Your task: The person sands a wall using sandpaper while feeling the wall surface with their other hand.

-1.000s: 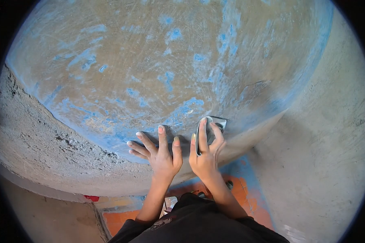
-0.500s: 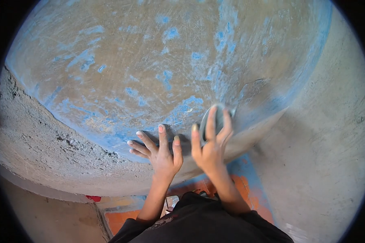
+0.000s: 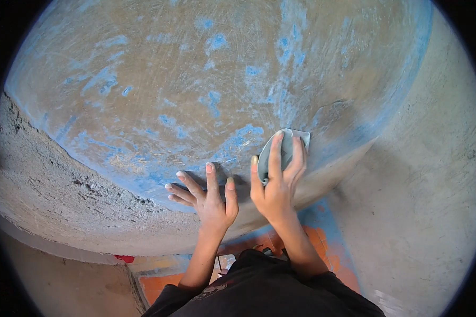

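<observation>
A large curved surface (image 3: 158,79), brown-grey with blue patches and fine scratches, fills the upper view. Near its lower edge my left hand (image 3: 209,198) rests with fingers spread, holding nothing. To the right of it, my right hand (image 3: 280,182) presses a thin grey sheet (image 3: 286,150) against the surface. The sheet looks like sandpaper, bent, with a pale corner sticking out at the right. Two fingers lie on top of it and the thumb is at its left side; the palm side of the grip is hidden.
A rough concrete rim (image 3: 79,206) curves round the lower left of the surface. A grey wall or floor (image 3: 407,201) lies to the right. Below are orange and blue floor tiles (image 3: 314,238), a small red object (image 3: 125,259) and my dark shirt (image 3: 259,290).
My right hand and the grey sheet have moved up and to the right along the surface. My left hand has stayed in place.
</observation>
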Motion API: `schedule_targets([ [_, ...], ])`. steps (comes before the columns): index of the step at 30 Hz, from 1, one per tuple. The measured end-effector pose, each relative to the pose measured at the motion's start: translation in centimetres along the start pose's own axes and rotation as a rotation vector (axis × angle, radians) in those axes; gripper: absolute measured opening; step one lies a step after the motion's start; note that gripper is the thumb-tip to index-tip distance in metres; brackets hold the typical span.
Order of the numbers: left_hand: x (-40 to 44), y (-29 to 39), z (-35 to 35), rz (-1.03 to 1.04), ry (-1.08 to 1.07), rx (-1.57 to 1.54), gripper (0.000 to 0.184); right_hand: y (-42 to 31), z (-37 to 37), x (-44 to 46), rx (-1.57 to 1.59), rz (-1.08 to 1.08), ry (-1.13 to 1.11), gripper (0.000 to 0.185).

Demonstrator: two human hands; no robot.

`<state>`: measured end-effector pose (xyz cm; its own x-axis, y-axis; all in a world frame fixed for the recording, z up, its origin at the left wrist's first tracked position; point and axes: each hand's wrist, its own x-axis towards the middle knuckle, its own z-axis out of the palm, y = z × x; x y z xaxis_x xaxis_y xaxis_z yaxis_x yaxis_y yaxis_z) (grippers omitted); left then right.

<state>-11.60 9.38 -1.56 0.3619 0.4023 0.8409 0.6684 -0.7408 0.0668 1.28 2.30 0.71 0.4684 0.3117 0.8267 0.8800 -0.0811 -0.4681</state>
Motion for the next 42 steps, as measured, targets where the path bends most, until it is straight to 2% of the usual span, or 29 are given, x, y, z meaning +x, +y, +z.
schedule_targets([
  [5,0.0,-0.2,0.4,0.001,0.01,0.017,0.066,-0.5,0.4,-2.8,-0.042,-0.014,-0.147,0.063],
  [9,-0.1,-0.1,0.2,-0.001,0.007,0.014,0.065,1.9,0.5,2.0,0.013,-0.024,0.085,0.066],
  [10,-0.1,-0.1,0.4,0.0,0.013,0.016,0.065,1.5,0.7,1.4,0.047,0.019,0.064,0.067],
  [13,0.0,-0.2,0.6,0.0,0.031,0.018,0.064,-0.1,1.1,-4.5,0.047,-0.051,-0.256,0.065],
  [15,0.0,-0.3,0.8,0.005,0.035,0.013,0.064,0.8,1.6,-4.7,0.034,-0.116,-0.162,0.064],
  [19,-0.3,-0.4,0.5,0.014,0.029,0.009,0.063,5.7,0.9,2.8,-0.024,-0.123,0.118,0.065],
  [21,0.0,-0.3,0.7,0.004,0.042,0.006,0.062,6.0,1.3,3.0,-0.01,-0.149,0.123,0.065],
  [23,0.0,0.1,0.8,-0.016,0.043,-0.003,0.063,3.7,0.8,-1.0,0.02,-0.187,-0.062,0.065],
  [26,0.4,1.2,0.8,-0.065,0.025,-0.031,0.064,4.8,0.4,-4.9,-0.04,-0.275,-0.509,0.064],
  [29,1.1,2.6,1.4,-0.109,0.057,-0.122,0.065,9.8,-0.1,-0.9,-0.04,-0.069,-0.016,0.063],
  [31,1.4,4.0,1.9,-0.108,0.022,-0.098,0.066,12.7,-2.0,3.7,0.14,0.163,0.143,0.063],
  [35,2.0,7.2,3.8,-0.098,-0.028,-0.064,0.069,14.8,-0.9,0.6,0.222,0.172,0.088,0.063],
  [36,2.0,8.2,4.4,-0.113,-0.053,-0.052,0.072,14.6,0.1,-2.8,0.171,0.134,0.012,0.063],
  [38,1.9,10.0,5.7,-0.139,-0.115,-0.032,0.08,15.1,0.0,-7.1,-0.011,-0.063,-0.302,0.064],
  [41,2.7,14.6,8.0,-0.219,-0.126,-0.179,0.091,20.9,-3.3,-0.4,-0.033,-0.018,-0.028,0.065],
  [42,2.8,15.6,8.3,-0.214,-0.14,-0.186,0.093,23.0,-4.5,2.5,0.093,0.158,0.062,0.067],
])
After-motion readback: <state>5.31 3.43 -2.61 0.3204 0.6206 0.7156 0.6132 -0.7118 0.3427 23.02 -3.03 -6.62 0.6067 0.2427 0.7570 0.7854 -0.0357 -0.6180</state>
